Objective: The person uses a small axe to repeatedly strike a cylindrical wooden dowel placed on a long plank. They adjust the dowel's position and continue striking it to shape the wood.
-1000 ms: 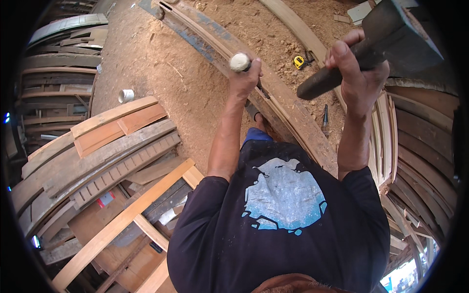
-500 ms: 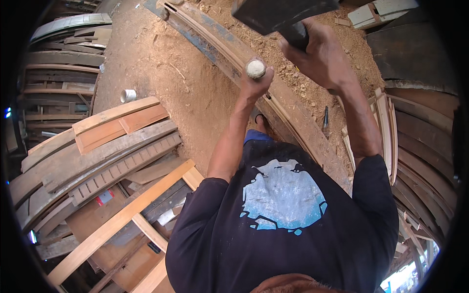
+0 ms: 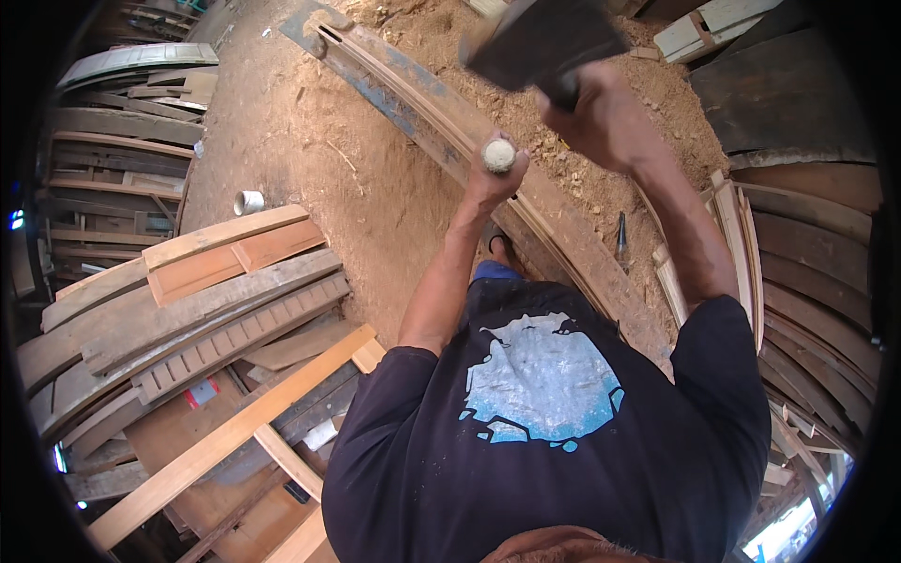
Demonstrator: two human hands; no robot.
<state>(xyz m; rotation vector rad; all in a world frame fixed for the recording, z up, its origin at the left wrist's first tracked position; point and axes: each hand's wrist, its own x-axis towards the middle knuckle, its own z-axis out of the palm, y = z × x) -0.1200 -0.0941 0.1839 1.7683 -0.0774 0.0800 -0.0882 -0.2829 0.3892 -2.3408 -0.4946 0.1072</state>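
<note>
My left hand (image 3: 486, 184) is closed around an upright chisel (image 3: 498, 156), with its round pale handle end facing up. Its blade is hidden below my fist, over a long grooved wooden rail (image 3: 394, 92). A mallet (image 3: 554, 45) with a big dark blocky head, blurred by motion, is in my right hand (image 3: 605, 120), raised ahead and to the right of the chisel. The rail lies along a worn plank bench (image 3: 587, 246) that slants from far left to near right. A narrow slot shows near the rail's far end.
Another chisel-like tool (image 3: 622, 242) lies among wood shavings right of the bench. Stacked boards (image 3: 235, 272) and a pale wooden frame (image 3: 225, 432) are at the left, near a white cup (image 3: 248, 203). More planks (image 3: 807, 281) line the right side. A sandalled foot (image 3: 498, 246) stands beside the bench.
The mallet has tilted and come slightly down with my right hand. My left hand keeps its grip on the chisel. The whole view has shifted a little.
</note>
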